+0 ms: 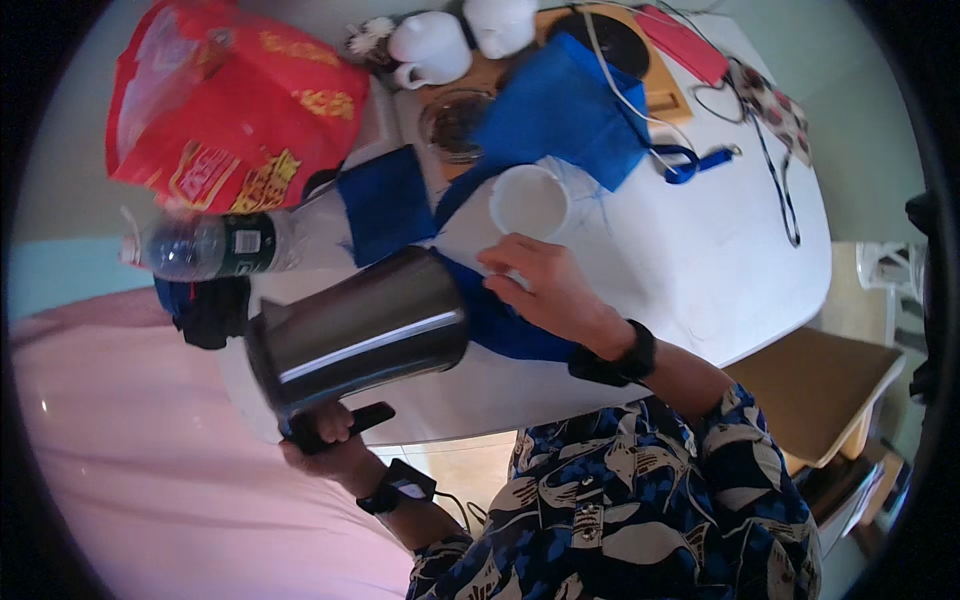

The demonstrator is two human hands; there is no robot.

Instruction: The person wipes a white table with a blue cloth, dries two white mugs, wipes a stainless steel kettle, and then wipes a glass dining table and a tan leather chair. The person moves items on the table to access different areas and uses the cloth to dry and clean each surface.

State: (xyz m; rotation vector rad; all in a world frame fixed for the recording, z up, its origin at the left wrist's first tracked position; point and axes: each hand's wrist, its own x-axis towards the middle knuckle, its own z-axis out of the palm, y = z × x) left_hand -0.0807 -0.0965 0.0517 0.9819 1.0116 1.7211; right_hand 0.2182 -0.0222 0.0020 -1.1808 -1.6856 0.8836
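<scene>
My left hand [326,442] grips the black handle of a stainless-steel kettle [367,330], which is tilted on its side with its spout end towards the left. Over the white table [675,262] is my right hand [547,289], its fingers curled near the rim of a white round cup [529,202]; whether it holds a small thing is unclear. Beneath this hand and beside the kettle lies dark blue cloth [510,330]. A square blue cloth piece [388,202] rests left of the cup, and a brighter blue fabric piece [562,112] lies behind it.
A large red plastic bag [247,112] stands at the back left, above a lying plastic bottle [217,246]. White ceramic cups [431,49], a glass bowl [459,126] and a wooden tray [667,97] are at the back. Cords and a red case [682,43] lie back right. A chair [810,390] stands right.
</scene>
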